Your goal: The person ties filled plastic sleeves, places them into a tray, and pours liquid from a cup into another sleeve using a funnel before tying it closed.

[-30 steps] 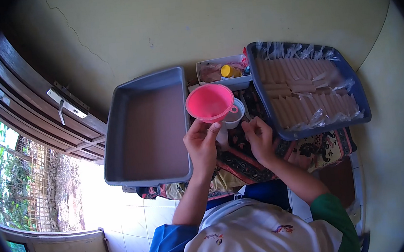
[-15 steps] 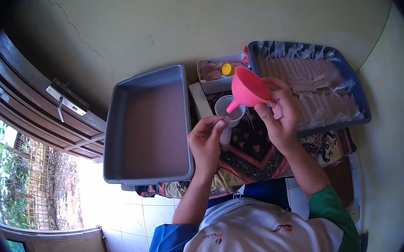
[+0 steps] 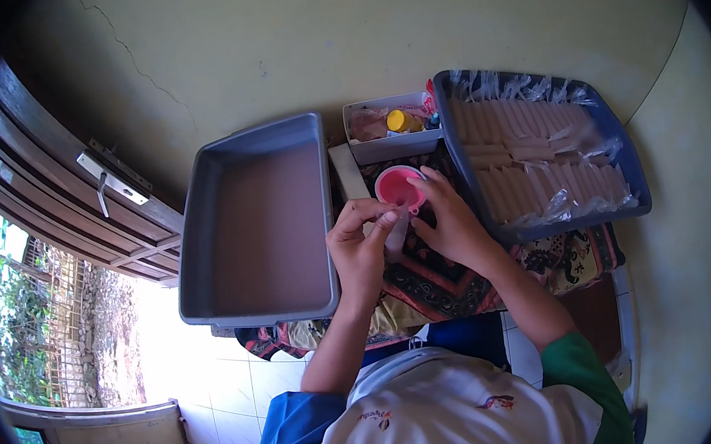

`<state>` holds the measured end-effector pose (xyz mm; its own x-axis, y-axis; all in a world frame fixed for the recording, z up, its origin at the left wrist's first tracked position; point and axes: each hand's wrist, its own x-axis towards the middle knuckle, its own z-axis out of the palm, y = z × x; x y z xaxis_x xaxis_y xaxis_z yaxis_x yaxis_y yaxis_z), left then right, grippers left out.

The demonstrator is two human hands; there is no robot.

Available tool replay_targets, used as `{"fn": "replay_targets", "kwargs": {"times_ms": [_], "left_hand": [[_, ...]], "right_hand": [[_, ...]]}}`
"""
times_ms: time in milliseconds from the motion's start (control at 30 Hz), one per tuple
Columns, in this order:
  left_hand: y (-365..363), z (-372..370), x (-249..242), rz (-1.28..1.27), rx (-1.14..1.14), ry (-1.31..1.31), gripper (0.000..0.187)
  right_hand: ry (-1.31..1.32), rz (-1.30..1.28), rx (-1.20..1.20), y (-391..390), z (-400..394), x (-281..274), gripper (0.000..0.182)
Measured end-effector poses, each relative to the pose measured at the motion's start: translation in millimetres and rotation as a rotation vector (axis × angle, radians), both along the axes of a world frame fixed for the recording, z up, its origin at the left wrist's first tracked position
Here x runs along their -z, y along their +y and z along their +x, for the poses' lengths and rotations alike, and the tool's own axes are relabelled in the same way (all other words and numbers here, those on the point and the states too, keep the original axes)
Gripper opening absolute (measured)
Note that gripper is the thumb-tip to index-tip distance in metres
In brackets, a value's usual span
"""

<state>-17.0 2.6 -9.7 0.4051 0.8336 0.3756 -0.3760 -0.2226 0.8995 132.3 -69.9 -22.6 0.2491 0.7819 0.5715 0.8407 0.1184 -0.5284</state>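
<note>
My left hand point(image 3: 362, 240) is closed, its thumb and forefinger pinching the top of a small clear plastic bag point(image 3: 396, 237) that hangs down. The pink funnel point(image 3: 397, 185) is over the mouth of the clear cup, its wide opening facing up. My right hand point(image 3: 447, 217) is at the right rim of the funnel, fingers around its edge. Where the funnel's spout ends is hidden. Left of my hands stands a grey tub point(image 3: 332, 224) of brownish-pink liquid.
A blue tray point(image 3: 645, 185) at the right holds several filled plastic tubes. Behind the cup is a white box point(image 3: 395, 146) with a yellow-capped bottle point(image 3: 402, 121). Patterned cloth point(image 3: 447, 286) covers the table. A wooden door point(image 3: 70, 189) stands at the far left.
My right hand has moved left and down with the pink funnel, which has turned from tilted to facing up. My left hand still pinches the bag in nearly the same place.
</note>
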Motion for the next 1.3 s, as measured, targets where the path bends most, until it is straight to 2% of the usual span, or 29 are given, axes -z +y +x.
{"fn": "replay_targets", "kwargs": {"times_ms": [33, 100, 133, 200, 333, 367, 433, 467, 533, 633, 733, 833, 1033, 1167, 1300], "left_hand": [[-0.1, 0.1, 0.0, 0.02, 0.002, 0.018, 0.005], [-1.9, 0.3, -3.0, -0.013, 0.017, 0.028, 0.008], [-2.9, 0.3, -4.0, -0.047, 0.03, 0.04, 0.011], [-2.9, 2.4, -3.7, -0.039, 0.057, 0.037, 0.011], [-7.2, 7.7, -5.9, -0.104, 0.173, -0.02, 0.017], [-6.5, 9.6, -4.6, -0.101, 0.172, -0.022, 0.017], [-2.5, 13.9, 3.2, -0.314, 0.293, -0.235, 0.036], [-1.6, 14.5, 6.3, -0.312, 0.293, -0.235, 0.036], [-0.5, 15.1, 12.3, -0.389, 0.453, -0.121, 0.046], [-5.2, 20.6, 15.8, -0.399, 0.49, -0.084, 0.043], [-8.7, 22.1, 11.1, -0.382, 0.476, -0.045, 0.04], [-11.4, 23.0, 3.9, -0.357, 0.455, -0.022, 0.037], [-14.4, 25.0, -1.4, -0.369, 0.449, -0.022, 0.033], [-15.2, 26.5, 1.0, -0.372, 0.447, -0.021, 0.028], [-12.8, 30.0, 16.8, -0.263, 0.398, 0.058, 0.028]], "right_hand": [[-0.001, 0.001, 0.001, -3.3, -0.3, -8.6, 0.039], [0.23, -0.021, -0.2, -11.8, -1.5, -29.7, 0.043], [0.229, -0.021, -0.198, -15.4, -2.3, -39.1, 0.043], [0.277, -0.14, -0.361, -20.5, -3.1, -52.2, 0.033], [0.168, -0.087, -0.289, -13.2, 3.2, -50.6, 0.021], [0.24, -0.049, -0.286, -13.4, 2.5, -55.7, 0.016], [0.313, -0.009, -0.283, -16.2, 2.7, -68.7, 0.012], [0.363, -0.017, -0.268, -18.9, 4.7, -76.6, 0.012], [0.413, -0.022, -0.252, -18.3, 11.1, -82.4, 0.013], [0.572, 0.039, -0.267, -14.7, 20.0, -91.0, 0.019], [0.624, 0.106, -0.299, -9.6, 30.4, -93.0, 0.018], [0.643, 0.085, -0.332, -9.6, 38.9, -98.2, 0.013], [0.692, 0.092, -0.348, -10.2, 41.7, -97.2, 0.014], [0.693, 0.085, -0.322, -11.8, 37.2, -96.5, 0.014], [0.427, 0.021, -0.19, -11.9, 34.8, -92.1, 0.014]]}}
